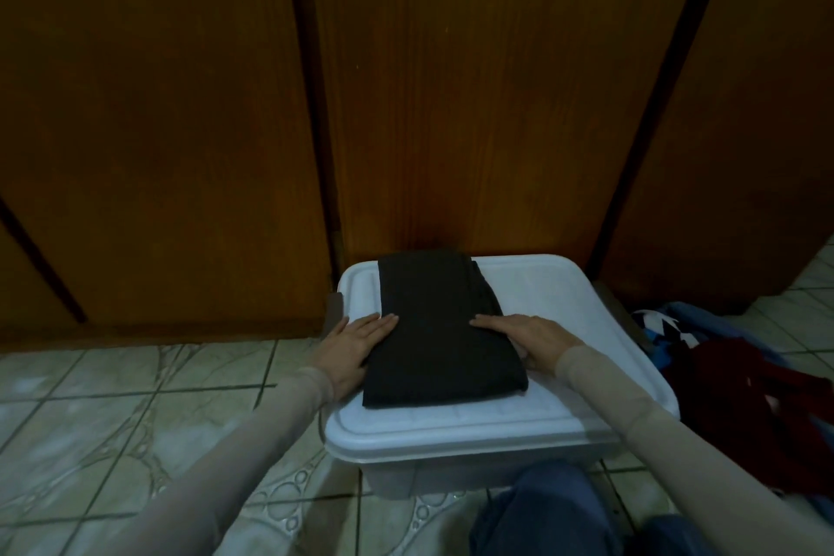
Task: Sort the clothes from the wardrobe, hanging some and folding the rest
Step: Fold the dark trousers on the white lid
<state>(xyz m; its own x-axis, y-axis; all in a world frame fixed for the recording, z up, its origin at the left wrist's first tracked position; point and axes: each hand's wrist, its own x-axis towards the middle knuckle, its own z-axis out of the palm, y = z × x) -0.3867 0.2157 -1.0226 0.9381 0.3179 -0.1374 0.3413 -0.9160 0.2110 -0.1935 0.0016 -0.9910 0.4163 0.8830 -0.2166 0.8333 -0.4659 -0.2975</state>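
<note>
You are kneeling on a pale green patterned tile floor (135,411), facing the dark brown wooden wardrobe doors (474,81), which stand closed right behind a white lidded plastic storage box (519,424). The box sits on the tiles with its far edge close to the doors, and its flat lid serves as your work surface. On that lid lies a dark grey folded garment (437,339), a neat rectangle running from the far edge toward you. Your left hand (349,345) lies flat with straight fingers against the garment's left edge, gripping nothing. Your right hand (528,341) rests flat on its right side, fingers extended, thumb tucked at the fold's edge. To the right of the box, a heap of red and blue clothes (740,379) lies on the floor. Your blue-trousered knee (541,510) presses near the box's front.
</note>
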